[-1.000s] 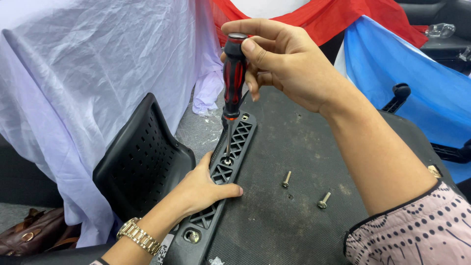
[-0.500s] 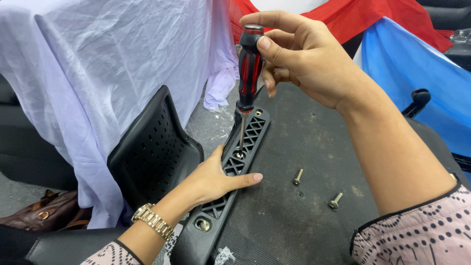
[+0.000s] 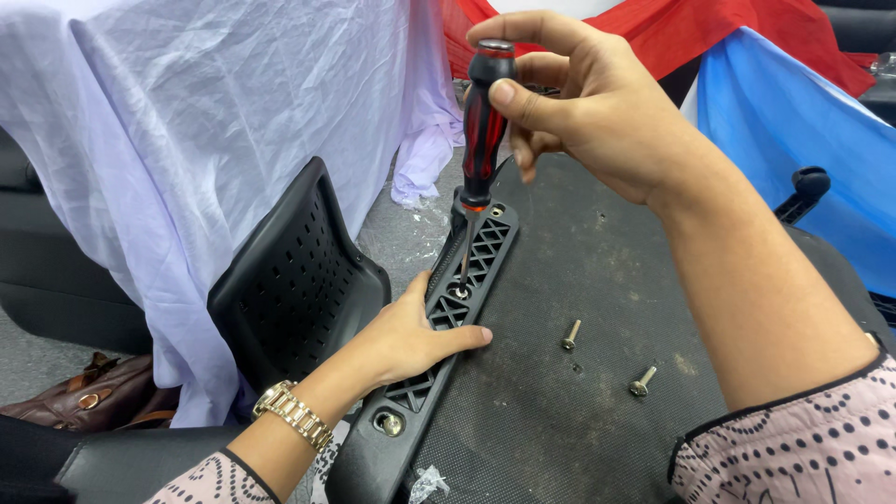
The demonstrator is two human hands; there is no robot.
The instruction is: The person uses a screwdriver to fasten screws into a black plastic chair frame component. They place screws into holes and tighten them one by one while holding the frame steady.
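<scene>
The work lies on a dark fabric-covered panel (image 3: 597,373), with white sheeting (image 3: 205,140) draped on the left and red and blue cloth (image 3: 803,121) behind it. A black plastic bracket with a lattice of triangular openings (image 3: 457,308) runs along the panel's left edge, beside a curved perforated black shell (image 3: 289,289). The left hand (image 3: 411,341) rests palm-down across the bracket's middle, fingers spread flat and closed on nothing, a metal watch (image 3: 294,415) on the wrist. The right hand (image 3: 579,103) is clamped around the upper end of a red-and-black screwdriver (image 3: 481,131), thumb on the handle's side and fingers wrapped behind. The shaft stands nearly upright, its tip seated in a screw (image 3: 459,291) in the bracket, just above the left thumb. To do this step well, keep the shaft in line with the screw axis, press down while turning, and keep the left hand's weight on the bracket so it cannot shift; the thumb sits close to the tip, so a slip is the chief hazard. One fitted screw (image 3: 389,423) shows at the bracket's near end. Two loose screws (image 3: 570,334) (image 3: 642,381) lie on the panel, apart from the bracket.
</scene>
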